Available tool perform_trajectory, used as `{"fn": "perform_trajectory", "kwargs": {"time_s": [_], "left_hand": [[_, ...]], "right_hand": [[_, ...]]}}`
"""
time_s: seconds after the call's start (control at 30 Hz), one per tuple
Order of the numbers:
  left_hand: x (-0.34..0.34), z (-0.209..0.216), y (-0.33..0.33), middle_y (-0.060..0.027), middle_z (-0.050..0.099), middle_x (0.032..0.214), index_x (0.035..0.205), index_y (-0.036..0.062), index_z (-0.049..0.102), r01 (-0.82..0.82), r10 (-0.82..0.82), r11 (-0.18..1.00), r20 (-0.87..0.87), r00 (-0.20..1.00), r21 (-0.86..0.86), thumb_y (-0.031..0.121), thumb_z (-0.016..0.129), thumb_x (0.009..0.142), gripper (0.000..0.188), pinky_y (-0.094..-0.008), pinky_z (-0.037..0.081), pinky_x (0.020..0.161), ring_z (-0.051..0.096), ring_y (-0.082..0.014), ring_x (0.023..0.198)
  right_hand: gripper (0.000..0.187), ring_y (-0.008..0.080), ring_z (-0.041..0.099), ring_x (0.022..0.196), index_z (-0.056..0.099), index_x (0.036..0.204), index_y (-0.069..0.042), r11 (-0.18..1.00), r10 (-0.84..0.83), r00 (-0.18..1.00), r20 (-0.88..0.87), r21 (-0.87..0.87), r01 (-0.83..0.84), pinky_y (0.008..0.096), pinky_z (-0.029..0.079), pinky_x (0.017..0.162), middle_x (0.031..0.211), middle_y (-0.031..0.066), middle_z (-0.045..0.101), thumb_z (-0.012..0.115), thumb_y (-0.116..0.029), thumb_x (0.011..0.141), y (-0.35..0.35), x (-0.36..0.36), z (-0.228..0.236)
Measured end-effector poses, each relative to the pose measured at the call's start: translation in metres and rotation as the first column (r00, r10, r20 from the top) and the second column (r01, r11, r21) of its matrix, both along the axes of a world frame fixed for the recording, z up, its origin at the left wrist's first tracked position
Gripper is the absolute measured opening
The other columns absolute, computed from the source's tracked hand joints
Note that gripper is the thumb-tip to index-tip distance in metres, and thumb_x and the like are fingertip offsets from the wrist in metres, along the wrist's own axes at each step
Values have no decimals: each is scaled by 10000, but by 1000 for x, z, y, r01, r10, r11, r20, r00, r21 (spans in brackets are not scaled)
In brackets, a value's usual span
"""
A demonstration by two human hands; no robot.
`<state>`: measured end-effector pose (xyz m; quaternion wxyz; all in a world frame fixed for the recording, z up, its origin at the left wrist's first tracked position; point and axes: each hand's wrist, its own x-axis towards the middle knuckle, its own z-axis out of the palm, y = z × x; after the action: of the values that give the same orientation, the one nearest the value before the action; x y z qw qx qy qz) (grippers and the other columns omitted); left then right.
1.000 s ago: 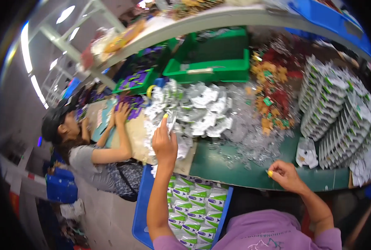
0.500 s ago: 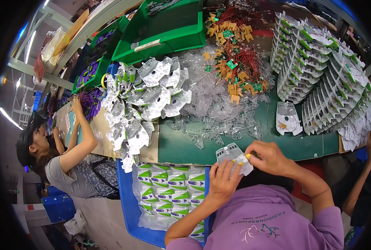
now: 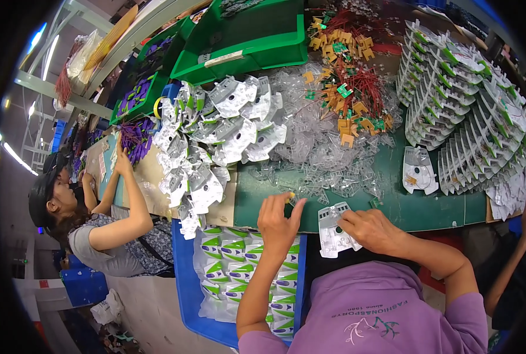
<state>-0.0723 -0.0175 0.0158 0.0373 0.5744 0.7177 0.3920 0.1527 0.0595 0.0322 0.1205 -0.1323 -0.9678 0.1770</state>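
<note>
My right hand grips a white and grey plastic shell part by its right side, just over the table's near edge. The part has a row of small dark slots along its grey end. My left hand is apart from the shell, to its left, with thumb and fingers spread and no object visible in it. Yellow covering shows on one of its fingertips. Beyond that hand, small clear plastic pieces lie in a loose heap on the green tabletop.
White shells are piled at left, and tall stacks of shells stand at right. Orange pieces with red wires lie behind. A green bin is at the back, a blue crate below. Another person works at left.
My left hand has let go of the shell and moved left and up toward the clear pieces. The right hand now holds the shell alone, lower and hanging down. The view has shifted slightly.
</note>
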Motion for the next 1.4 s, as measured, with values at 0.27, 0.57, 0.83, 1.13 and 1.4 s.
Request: {"fn": "perform_trajectory", "kwargs": {"time_s": [0.27,0.57,0.83,1.13,1.4], "left_hand": [[3,3,-21,-150,664,944,1028,-1,641,68,-68,985,10,998,-159,62,759,794,270,-403,513,733,647,-325,857],[33,-2,-36,-147,659,1049,1041,-11,675,432,-433,902,-42,901,-17,-56,688,763,282,-389,539,824,668,-321,964],[34,-5,-27,-135,649,1087,1081,-35,667,521,-526,849,-244,815,-87,17,644,769,317,-403,507,889,637,-296,1080],[49,-19,-31,-129,683,1001,1072,-15,665,381,-379,924,-39,924,31,-10,752,754,330,-392,498,857,657,-296,946],[43,-24,-21,-99,676,1102,1379,34,486,485,-487,873,177,855,61,-41,649,826,581,-399,447,847,581,-296,950]], "right_hand": [[196,253,637,729,598,954,-32,998,-58,997,54,-23,60,391,511,579,908,92,548,627,-41,760,-3,6,3],[336,205,602,703,635,1080,-41,999,-6,1000,15,37,5,352,501,572,984,49,610,637,-50,744,6,6,-7],[184,199,600,683,586,919,-42,999,-28,989,-148,35,34,351,492,540,810,51,544,638,-58,743,7,6,-10],[254,293,633,776,644,1014,-38,944,-216,976,-1,-257,208,407,519,648,932,101,566,733,-160,810,3,15,4],[375,319,635,831,658,1095,-15,963,-154,988,7,-225,152,424,525,682,1041,140,571,759,-222,800,-3,25,19]]}}
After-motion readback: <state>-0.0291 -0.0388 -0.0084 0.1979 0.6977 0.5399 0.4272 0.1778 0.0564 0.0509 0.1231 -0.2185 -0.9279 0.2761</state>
